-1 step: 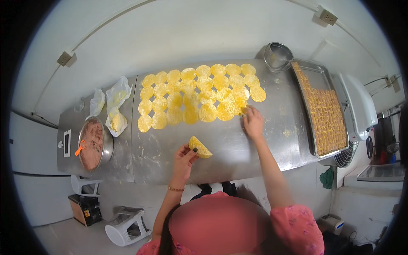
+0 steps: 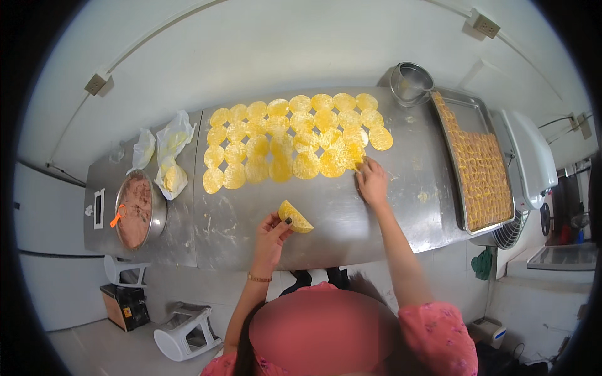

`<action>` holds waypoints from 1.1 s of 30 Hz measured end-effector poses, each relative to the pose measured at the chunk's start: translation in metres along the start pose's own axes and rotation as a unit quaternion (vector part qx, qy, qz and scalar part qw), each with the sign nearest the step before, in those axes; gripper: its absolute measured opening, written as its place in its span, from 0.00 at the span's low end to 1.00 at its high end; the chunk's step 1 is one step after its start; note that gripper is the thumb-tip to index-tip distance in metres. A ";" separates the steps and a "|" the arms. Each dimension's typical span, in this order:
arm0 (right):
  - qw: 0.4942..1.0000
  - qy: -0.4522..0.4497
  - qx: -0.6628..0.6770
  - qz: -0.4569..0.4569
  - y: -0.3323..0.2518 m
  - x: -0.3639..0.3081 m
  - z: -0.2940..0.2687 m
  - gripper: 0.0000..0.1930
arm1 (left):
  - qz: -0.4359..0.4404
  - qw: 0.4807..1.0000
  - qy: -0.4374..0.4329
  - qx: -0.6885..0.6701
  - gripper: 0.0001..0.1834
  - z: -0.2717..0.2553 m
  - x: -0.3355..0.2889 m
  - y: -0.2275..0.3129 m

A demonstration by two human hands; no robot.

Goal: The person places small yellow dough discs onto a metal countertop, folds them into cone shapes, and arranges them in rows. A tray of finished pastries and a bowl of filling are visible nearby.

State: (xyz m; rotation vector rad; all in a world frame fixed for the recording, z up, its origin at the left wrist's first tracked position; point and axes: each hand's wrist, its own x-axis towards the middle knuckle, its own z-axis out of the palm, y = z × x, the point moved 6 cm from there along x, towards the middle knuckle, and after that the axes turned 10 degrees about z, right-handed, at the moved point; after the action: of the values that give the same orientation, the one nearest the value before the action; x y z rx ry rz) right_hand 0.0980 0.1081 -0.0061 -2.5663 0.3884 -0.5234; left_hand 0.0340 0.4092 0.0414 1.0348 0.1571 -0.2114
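Observation:
Thin yellow dough rounds (image 2: 306, 166) lie in several rows on the steel table (image 2: 251, 219), some overlapping. Below them, my left hand (image 2: 273, 235) pinches a folded, half-moon dough round (image 2: 295, 217), thumb on its near face. At the right end of the front row, the fingertips of my right hand (image 2: 372, 182) close on the edge of another dough round (image 2: 353, 155), which still lies flat against its neighbours. Whatever is inside the folded round is hidden.
At left stands a metal bowl (image 2: 160, 216) of pinkish-brown filling (image 2: 135, 207) with an orange-handled tool (image 2: 118, 215). Crumpled plastic bags (image 2: 174, 138) lie behind it. A tray (image 2: 467, 224) of small browned pieces and a metal pot (image 2: 411, 84) occupy the right side.
My right hand has shifted very slightly at the edge of the dough round. My left hand and the folded round stay in place.

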 end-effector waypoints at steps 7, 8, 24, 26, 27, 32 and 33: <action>0.999 -0.001 0.043 0.012 0.025 0.013 0.006 0.11 | 0.008 1.000 -0.004 -0.014 0.11 0.024 -0.001 -0.013; 0.999 0.002 0.040 0.011 0.024 0.015 0.005 0.11 | 0.011 1.000 -0.002 -0.013 0.11 0.027 -0.001 -0.013; 0.996 0.025 0.042 0.070 -0.018 -0.063 -0.011 0.20 | 0.039 0.996 -0.056 0.057 0.15 0.034 -0.005 0.003; 0.995 0.007 -0.004 0.103 -0.029 -0.093 -0.007 0.19 | 0.042 0.992 -0.098 0.062 0.17 0.031 -0.003 0.010; 0.992 0.007 -0.049 0.113 -0.034 -0.106 -0.007 0.18 | 0.038 0.990 -0.123 0.060 0.18 0.027 0.000 0.015; 0.973 0.019 -0.120 0.195 -0.051 -0.163 0.002 0.19 | 0.026 0.989 -0.135 0.054 0.19 -0.013 0.008 0.046; 0.971 0.060 -0.118 0.197 -0.053 -0.173 0.004 0.19 | 0.024 0.989 -0.133 0.053 0.19 -0.023 0.012 0.051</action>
State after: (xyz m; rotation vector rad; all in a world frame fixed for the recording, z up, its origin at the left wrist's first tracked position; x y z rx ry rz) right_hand -0.0444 0.2172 -0.0327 -2.5839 1.0337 -0.5080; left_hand 0.0581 0.4534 0.0698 1.1041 -0.1217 -0.3155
